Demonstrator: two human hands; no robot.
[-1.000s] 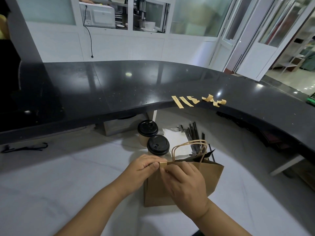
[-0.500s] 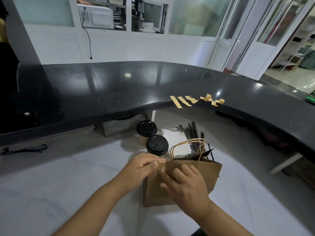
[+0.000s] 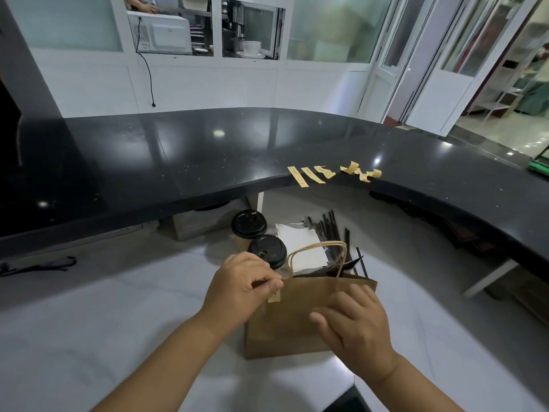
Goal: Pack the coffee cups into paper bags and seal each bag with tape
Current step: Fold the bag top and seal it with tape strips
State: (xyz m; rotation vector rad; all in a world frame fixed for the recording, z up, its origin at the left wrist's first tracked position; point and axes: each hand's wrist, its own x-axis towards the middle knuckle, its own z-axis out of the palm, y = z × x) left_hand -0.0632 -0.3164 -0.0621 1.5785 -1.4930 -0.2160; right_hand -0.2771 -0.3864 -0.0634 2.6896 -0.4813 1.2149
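A brown paper bag (image 3: pixel 292 319) with twisted paper handles stands on the white worktop in front of me. My left hand (image 3: pixel 240 288) pinches the bag's top left edge, where a tan tape strip (image 3: pixel 274 297) sticks to the paper. My right hand (image 3: pixel 353 325) rests with spread fingers flat against the bag's front, right of centre. Two coffee cups with black lids stand just behind the bag: one cup (image 3: pixel 267 251) close to my left hand and the other cup (image 3: pixel 249 224) further back. Several tan tape strips (image 3: pixel 310 175) hang on the black counter's edge.
A curved black counter (image 3: pixel 208 162) rises behind the white worktop (image 3: pixel 89 322). A bundle of black straws (image 3: pixel 329 226) and white napkins (image 3: pixel 297 242) lie behind the bag. A black cord (image 3: pixel 38 266) lies at the far left.
My right hand has slid from the bag's top edge down and right onto its front. My left hand stays at the top left corner, and the tape strip now shows below its fingers.
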